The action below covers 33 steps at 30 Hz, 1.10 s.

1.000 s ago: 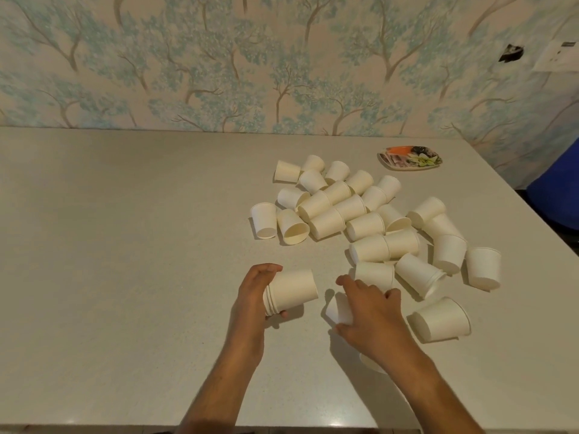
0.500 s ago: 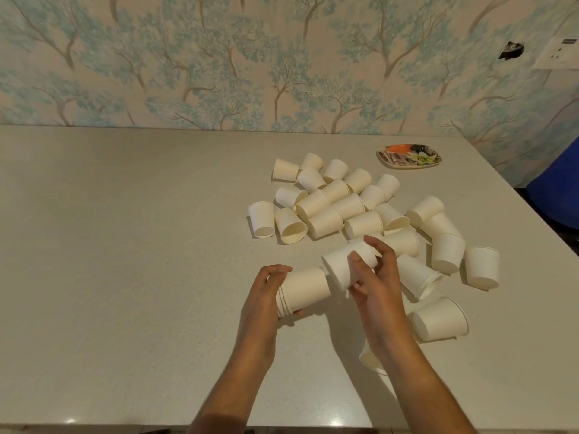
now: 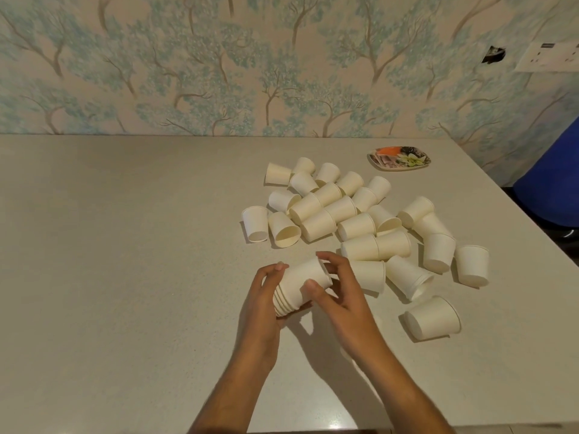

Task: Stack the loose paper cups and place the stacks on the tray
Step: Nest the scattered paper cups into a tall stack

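Observation:
A short stack of white paper cups (image 3: 297,286) lies on its side between both hands, just above the table. My left hand (image 3: 263,296) cups the rim end of the stack. My right hand (image 3: 338,289) grips the closed end, thumb and fingers around the outermost cup. Many loose white paper cups (image 3: 341,211) lie scattered on the table behind and to the right. A small patterned tray (image 3: 398,158) sits far back right, with no cups on it.
The pale table (image 3: 125,261) stretches wide to the left. One single cup (image 3: 434,317) lies near my right forearm. A blue object (image 3: 554,183) stands beyond the table's right edge. The patterned wall runs along the back edge.
My right hand picked up a loose cup from the table, carried it left and pushed it onto the stack held by my left hand. The stack lifted slightly.

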Each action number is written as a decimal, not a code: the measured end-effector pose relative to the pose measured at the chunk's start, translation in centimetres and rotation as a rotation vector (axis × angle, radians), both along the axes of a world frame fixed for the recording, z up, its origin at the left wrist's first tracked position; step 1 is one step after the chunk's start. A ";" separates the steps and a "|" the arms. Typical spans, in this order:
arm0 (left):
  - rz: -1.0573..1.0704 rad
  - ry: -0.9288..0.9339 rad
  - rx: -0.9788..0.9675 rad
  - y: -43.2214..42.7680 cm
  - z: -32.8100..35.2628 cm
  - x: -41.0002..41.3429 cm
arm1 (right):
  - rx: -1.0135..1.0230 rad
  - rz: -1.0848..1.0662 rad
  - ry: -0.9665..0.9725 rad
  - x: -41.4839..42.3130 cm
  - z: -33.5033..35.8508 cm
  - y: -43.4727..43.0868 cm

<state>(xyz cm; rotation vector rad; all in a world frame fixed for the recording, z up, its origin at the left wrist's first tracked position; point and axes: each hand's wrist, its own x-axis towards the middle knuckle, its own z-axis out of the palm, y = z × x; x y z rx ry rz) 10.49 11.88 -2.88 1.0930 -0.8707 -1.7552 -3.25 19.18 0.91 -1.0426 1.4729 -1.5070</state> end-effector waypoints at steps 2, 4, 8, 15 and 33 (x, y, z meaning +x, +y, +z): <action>0.020 0.039 0.028 -0.5 -0.2 0.5 | 0.005 -0.002 0.137 -1.8 1.0 1.0; 0.028 0.032 0.027 -1.1 -0.6 0.9 | 0.008 -0.071 0.330 -3.8 1.5 2.6; 0.005 -0.095 -0.036 -2.0 -1.6 1.3 | 0.281 -0.145 0.810 -6.2 0.6 5.5; -0.023 -0.086 -0.028 -1.7 -1.8 0.0 | 0.569 0.008 0.825 -4.8 -2.2 5.9; -0.088 -0.096 -0.032 -0.5 -1.0 -3.7 | -0.070 -0.401 -0.210 -5.1 0.2 1.6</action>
